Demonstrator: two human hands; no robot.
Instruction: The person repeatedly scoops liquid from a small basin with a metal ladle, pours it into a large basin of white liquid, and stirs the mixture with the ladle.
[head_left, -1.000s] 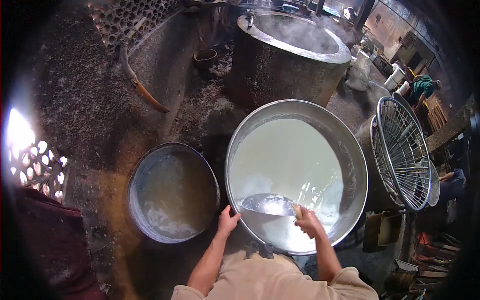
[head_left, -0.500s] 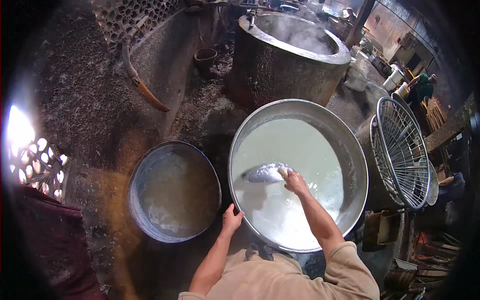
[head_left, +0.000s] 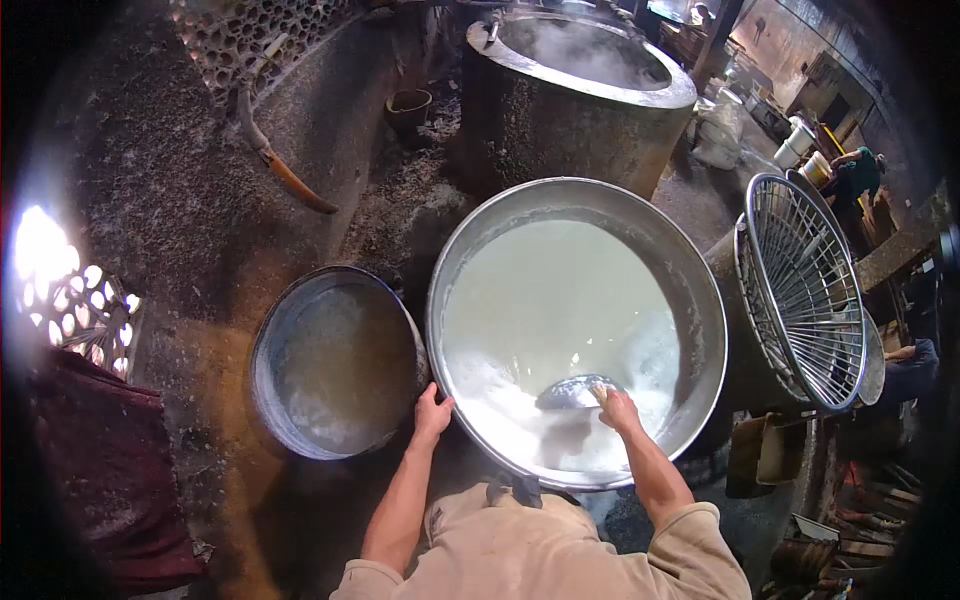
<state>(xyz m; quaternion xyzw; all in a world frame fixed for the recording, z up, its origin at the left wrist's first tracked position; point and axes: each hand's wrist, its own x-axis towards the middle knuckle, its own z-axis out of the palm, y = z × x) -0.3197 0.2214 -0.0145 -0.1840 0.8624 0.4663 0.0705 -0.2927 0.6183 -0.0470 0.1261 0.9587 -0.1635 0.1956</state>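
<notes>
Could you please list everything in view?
Large pan: one, silvery, centre, holding whitish liquid.
Smaller pan: one, grey, left, holding brownish liquid.
Scoop: one, silvery, in large pan.
Wire basket: one, silvery, right.
Vat: one, dark, behind large pan.
Pot: one, brown, beyond smaller pan.
Curved pole: one, grey and orange, upper left.
Openwork panels: two, greyish, left.
Cloth: one, dark red, lower left.
Buckets: at least two, whitish, background right.
Sticks: several, brownish, lower right.
Co-workers: at least two, dark clothing, right.
Left hand: one, bare, at large pan's rim.
Right hand: one, bare, holding scoop.

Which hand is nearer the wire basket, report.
Right. Right hand: over the large metal basin, left of the wire basket. Left hand: farther left, at the basin's rim.
</notes>
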